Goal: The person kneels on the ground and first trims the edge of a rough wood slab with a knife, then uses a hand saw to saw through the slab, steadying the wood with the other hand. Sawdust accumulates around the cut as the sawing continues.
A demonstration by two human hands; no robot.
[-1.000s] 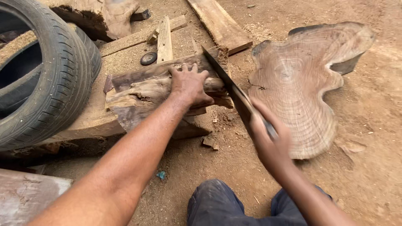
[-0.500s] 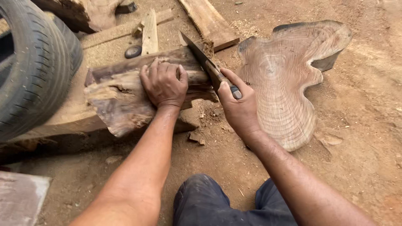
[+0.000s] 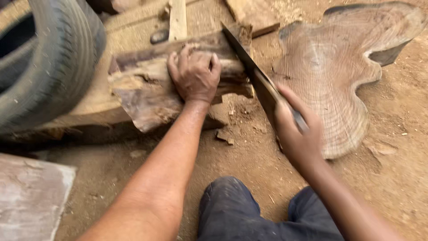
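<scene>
Blade (image 3: 243, 62) has drawn back; right hand (image 3: 296, 134) hides its handle.

Soft, even daylight, warm on the dirt, no glare. Deep shadow pools under the log (image 3: 151, 85). The right hand (image 3: 296, 134) and blade (image 3: 249, 71) smear with motion blur; the tyre (image 3: 49, 58) bends at the left edge.

tyre (image 3: 49, 58) L of log (image 3: 147, 96) | slab (image 3: 334, 76) R | blade (image 3: 249, 71) btwn
</scene>
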